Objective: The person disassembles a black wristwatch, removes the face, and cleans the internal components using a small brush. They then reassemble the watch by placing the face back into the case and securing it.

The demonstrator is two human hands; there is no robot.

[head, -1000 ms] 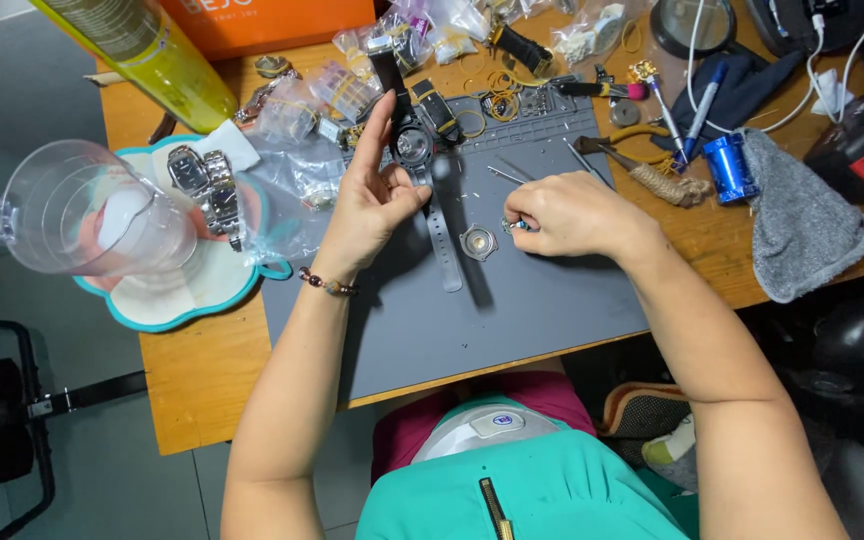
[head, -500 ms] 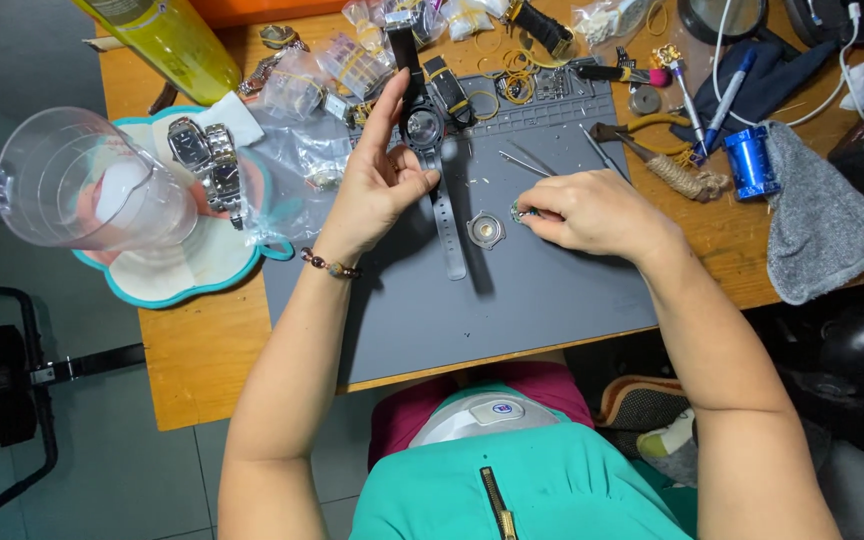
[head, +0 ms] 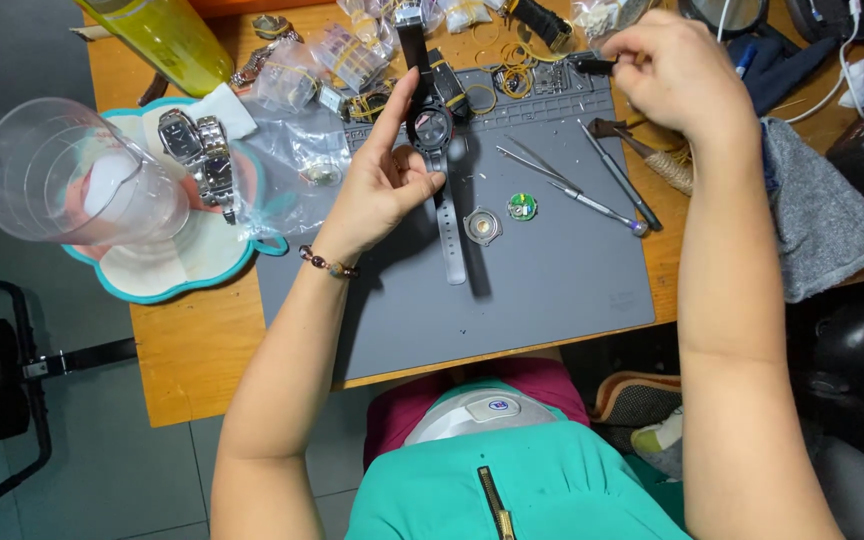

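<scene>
My left hand (head: 377, 190) sits upper-centre of frame, fingers half curled round the black watch (head: 432, 125): thumb and fingertips pinch the case at its sides, palm open toward me. The watch's long axis runs top-to-bottom in frame, w/ one strap pointing up toward the clutter at the bench's far edge, the other hanging down over the grey mat (head: 512, 290).

My right hand (head: 677, 70) is at upper right, closed into a loose fist around a small dark tool (head: 592, 66); only its tip shows, can't tell what kind.

Just below and right of the watch, on the mat: round caseback (head: 482, 225), and beside it the small green-faced movement (head: 522, 206). Both lie btwn my hands but closer to the left; the right is well apart, up near the mat's top edge. Tweezers (head: 537, 165) and a thin screwdriver (head: 617, 188) lie diagonally right of those.

Far left: clear plastic jug (head: 72, 180) over a teal-rimmed tray (head: 167, 285) w/ two metal watches (head: 197, 145).
</scene>
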